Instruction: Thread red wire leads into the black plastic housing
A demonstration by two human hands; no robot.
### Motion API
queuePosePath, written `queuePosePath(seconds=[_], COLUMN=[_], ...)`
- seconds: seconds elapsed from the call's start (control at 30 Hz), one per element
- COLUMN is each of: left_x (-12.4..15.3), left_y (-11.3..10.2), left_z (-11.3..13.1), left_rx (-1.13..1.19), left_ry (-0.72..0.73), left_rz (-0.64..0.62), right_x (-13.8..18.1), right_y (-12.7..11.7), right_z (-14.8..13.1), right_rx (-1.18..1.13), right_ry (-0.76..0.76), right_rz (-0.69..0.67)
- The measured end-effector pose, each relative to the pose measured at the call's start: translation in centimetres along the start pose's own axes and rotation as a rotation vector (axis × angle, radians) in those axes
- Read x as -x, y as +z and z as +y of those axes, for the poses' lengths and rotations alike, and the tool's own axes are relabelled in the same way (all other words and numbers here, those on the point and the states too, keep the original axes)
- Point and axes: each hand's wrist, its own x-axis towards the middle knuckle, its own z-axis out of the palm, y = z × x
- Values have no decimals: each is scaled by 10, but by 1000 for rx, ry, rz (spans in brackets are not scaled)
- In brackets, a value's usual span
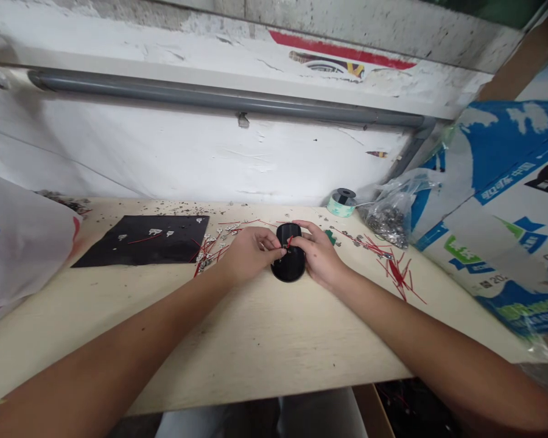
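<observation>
My left hand (249, 254) and my right hand (318, 255) meet over a black round holder (288, 263) that lies on the pale wooden bench (256, 340). The fingertips of both hands pinch together at a short red wire (288, 241) with a small metal end, just above the holder. My right hand also rests against the holder's right side. What each fingertip grips is too small to separate.
A black mat (141, 240) with a few small metal parts lies to the left. Loose red wires (395, 267) and metal terminals (210, 249) are scattered on both sides. A tape roll (342, 202) and a clear bag of metal parts (388, 213) stand at the back right, beside a blue-and-white sack (506, 213).
</observation>
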Motion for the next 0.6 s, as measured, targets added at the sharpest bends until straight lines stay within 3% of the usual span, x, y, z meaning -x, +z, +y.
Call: queuePosePath(seconds=[0.37, 0.6], left_x=[4, 2], left_y=[-4, -4], left_z=[8, 8], left_rx=[-154, -95], left_ry=[36, 37], left_rz=[-27, 13], right_x=[1, -1], right_y=[1, -2], right_z=[1, 4], right_rx=[3, 30], right_ry=[-21, -66], right_rz=[-16, -8])
